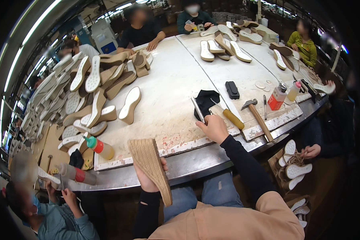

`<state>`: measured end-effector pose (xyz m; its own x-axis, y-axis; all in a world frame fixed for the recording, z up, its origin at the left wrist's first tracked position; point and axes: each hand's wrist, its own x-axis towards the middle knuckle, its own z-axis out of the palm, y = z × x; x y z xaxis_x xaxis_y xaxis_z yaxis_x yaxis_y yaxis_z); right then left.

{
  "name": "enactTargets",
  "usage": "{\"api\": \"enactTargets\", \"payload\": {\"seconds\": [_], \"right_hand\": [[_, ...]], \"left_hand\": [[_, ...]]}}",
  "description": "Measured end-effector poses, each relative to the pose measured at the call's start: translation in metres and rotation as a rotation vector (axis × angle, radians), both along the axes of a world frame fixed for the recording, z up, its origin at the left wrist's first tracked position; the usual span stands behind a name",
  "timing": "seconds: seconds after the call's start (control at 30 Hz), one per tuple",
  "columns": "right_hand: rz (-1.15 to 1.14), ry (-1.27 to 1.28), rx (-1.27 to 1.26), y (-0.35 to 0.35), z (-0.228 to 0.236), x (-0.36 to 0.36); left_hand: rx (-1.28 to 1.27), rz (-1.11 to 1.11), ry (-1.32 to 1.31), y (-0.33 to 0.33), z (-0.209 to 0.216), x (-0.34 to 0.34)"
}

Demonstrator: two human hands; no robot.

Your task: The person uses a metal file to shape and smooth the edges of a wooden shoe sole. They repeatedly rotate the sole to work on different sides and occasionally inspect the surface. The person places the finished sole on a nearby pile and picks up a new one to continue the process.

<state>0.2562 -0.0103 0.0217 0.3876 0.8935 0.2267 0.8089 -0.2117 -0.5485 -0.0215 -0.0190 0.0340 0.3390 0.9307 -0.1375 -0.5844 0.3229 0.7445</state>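
My left hand (145, 179) grips a wedge heel (147, 156) covered in woven tan rope, held upright at the table's front edge. Over the table, my right hand (214, 130) has its thumb and fingers closed around the lower end of a slim silver metal tool (197, 107). That tool leans across a crumpled black cloth (207, 98). Just right of the same hand lies an awl (233, 119) with a yellow handle, its thin tip pointing at the cloth. A hammer (260, 121) with a wooden handle rests farther right.
Piled wedge soles (94, 78) fill the left side; more soles (224, 48) lie at the far side. A green-capped glue bottle (99, 147) tilts at left, a red-labelled bottle (277, 97) stands at right. Co-workers sit around the white table (164, 68).
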Motion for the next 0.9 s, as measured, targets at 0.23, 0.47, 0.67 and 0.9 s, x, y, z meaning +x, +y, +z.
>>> {"api": "enactTargets", "payload": {"seconds": [0.23,0.47,0.67,0.9], "right_hand": [[-0.186,-0.166,0.293,0.000,-0.014,0.061],[-0.184,-0.137,0.154,-0.023,-0.020,0.095],[0.367,0.704,0.191,-0.098,0.039,0.003],[0.824,0.661,0.068,-0.147,0.056,-0.088]], "left_hand": [[-0.026,0.058,-0.065,-0.004,0.009,-0.001],[0.103,0.148,-0.086,0.003,0.020,0.005],[0.154,0.220,-0.118,0.019,0.024,0.014],[0.141,0.263,-0.165,0.019,0.024,0.019]]}}
